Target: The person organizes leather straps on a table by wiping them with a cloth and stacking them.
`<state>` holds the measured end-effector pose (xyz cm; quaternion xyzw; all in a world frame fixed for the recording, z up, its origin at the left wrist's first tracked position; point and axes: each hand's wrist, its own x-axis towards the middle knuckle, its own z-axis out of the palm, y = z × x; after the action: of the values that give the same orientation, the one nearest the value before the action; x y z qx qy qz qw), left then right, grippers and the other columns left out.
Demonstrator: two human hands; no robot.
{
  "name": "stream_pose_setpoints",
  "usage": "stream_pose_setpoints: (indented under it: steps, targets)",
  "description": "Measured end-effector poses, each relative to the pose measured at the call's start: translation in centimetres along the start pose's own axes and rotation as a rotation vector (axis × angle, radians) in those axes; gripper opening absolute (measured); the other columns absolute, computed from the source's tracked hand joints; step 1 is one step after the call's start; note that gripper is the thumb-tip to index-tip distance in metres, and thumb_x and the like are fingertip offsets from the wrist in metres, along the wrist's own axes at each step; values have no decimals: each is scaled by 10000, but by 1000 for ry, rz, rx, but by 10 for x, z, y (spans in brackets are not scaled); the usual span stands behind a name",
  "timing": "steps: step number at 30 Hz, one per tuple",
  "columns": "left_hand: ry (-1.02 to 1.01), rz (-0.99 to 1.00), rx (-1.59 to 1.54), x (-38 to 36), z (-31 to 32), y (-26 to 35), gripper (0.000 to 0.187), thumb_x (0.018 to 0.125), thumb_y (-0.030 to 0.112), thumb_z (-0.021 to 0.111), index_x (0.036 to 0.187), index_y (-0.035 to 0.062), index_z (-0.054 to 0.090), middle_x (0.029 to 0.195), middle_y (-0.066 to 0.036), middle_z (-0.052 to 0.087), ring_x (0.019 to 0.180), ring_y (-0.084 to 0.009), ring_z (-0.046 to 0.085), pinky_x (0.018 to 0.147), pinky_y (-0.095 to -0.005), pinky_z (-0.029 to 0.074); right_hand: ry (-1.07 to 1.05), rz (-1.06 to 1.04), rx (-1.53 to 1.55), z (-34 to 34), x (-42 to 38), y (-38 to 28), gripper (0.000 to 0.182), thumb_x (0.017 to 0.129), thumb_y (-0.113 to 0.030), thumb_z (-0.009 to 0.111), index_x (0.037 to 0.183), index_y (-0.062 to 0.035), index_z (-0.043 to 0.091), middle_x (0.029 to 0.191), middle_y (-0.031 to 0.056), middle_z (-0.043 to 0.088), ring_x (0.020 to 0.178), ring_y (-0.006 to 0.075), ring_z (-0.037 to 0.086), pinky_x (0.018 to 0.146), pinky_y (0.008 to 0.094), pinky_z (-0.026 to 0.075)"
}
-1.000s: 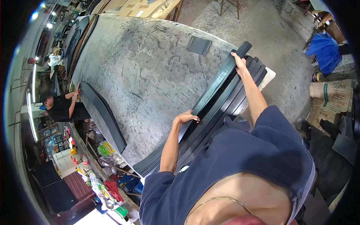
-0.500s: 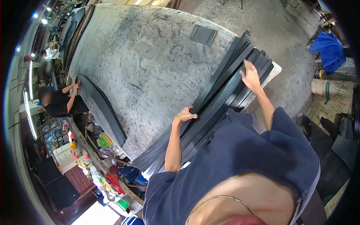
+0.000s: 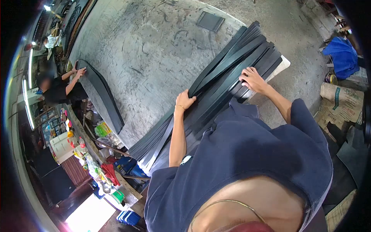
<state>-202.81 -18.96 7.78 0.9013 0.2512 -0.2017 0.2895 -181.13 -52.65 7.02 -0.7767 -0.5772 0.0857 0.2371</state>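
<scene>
Long black flat strips [image 3: 232, 81], rubber or leather by their look, lie in a thick bundle along the near edge of the table. My left hand [image 3: 186, 100] is closed around strips on the far side of the bundle, near its middle. Curled over strips on the near side is my right hand [image 3: 252, 80], close to the right end; its fingertips are partly hidden. Between my hands several strips cross at a slant, and one loose strip [image 3: 162, 141] angles away at the left end.
On the worn grey table [image 3: 154, 65] lies a small dark rectangular piece [image 3: 210, 21]. Across it, a person [image 3: 56, 87] in black handles a curved stack of black strips [image 3: 101, 96]. A cluttered ledge with bottles [image 3: 82, 143] stands at left; sacks [image 3: 340, 104] are at right.
My right hand has moved down toward me and its fingers have curled onto strips. My left hand has shifted slightly up and left. Strips between them have spread and now cross at a slant.
</scene>
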Motion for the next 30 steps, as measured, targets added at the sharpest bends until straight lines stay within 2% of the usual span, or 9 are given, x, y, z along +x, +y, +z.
stream_pose_setpoints:
  steps: [5, 9, 13, 15, 20, 24, 26, 27, 30]
  targets:
    - [43, -76, 52, -4, 3, 7, 526, 685, 387, 670, 1047, 9, 616, 999, -258, 659, 987, -418, 618, 855, -484, 486, -137, -74, 18, 5, 7, 14, 290, 765, -170, 706, 1015, -151, 561, 952, 29, 500, 997, 214, 492, 902, 411, 356]
    - [76, -78, 58, -2, 8, 4, 543, 687, 390, 685, 1081, 24, 615, 1024, -255, 658, 999, -415, 618, 865, -480, 486, -209, -152, 77, 3, 9, 22, 184, 799, -195, 675, 972, -169, 616, 921, 15, 510, 981, 205, 497, 876, 393, 362]
    - [99, -93, 78, -4, 10, 7, 536, 679, 387, 691, 1097, 56, 633, 980, -235, 672, 965, -401, 634, 845, -472, 489, -190, -161, 159, -1, 12, 33, 171, 794, -228, 685, 919, -129, 624, 916, 23, 526, 979, 212, 507, 874, 381, 377]
    - [59, -127, 69, -5, 9, 10, 563, 682, 379, 681, 1121, 32, 617, 1047, -249, 657, 1011, -411, 617, 878, -473, 487, -184, -170, 202, 0, 12, 36, 187, 791, -241, 691, 911, -118, 620, 911, 27, 530, 977, 215, 510, 873, 378, 383]
    - [100, -152, 77, -8, 10, 15, 555, 670, 373, 671, 1107, 34, 624, 1026, -247, 663, 994, -401, 626, 867, -469, 490, -14, -188, 149, 7, 7, 43, 233, 766, -277, 715, 859, -93, 607, 907, 44, 536, 939, 235, 526, 836, 373, 417]
    - [105, -132, 44, -7, 9, 11, 527, 690, 351, 693, 1103, 31, 623, 1016, -251, 661, 989, -404, 624, 859, -470, 491, 65, -160, 102, -8, 13, 45, 244, 731, -219, 758, 829, -72, 590, 914, 48, 535, 897, 250, 527, 819, 381, 434]
    - [116, -106, 6, -7, 7, 7, 515, 700, 339, 705, 1102, 28, 621, 1014, -250, 661, 989, -407, 622, 859, -471, 490, 204, -59, 111, -17, 26, 47, 243, 737, -236, 750, 854, -79, 607, 915, 48, 550, 940, 256, 531, 845, 393, 434]
    - [112, -59, 15, -7, 6, 5, 501, 713, 331, 717, 1100, 26, 622, 1017, -251, 658, 994, -410, 617, 864, -471, 489, 198, -1, 101, -21, 34, 49, 317, 713, -220, 773, 952, -79, 620, 1013, 61, 559, 1007, 277, 529, 891, 411, 430]
    - [106, -18, 48, -6, 4, 7, 472, 732, 316, 735, 1089, 28, 626, 1009, -249, 657, 992, -417, 614, 861, -475, 492, 116, -22, 25, -45, 75, 36, 720, 664, -255, 816, 1290, -118, 488, 1310, 122, 461, 1248, 332, 417, 1019, 464, 363]
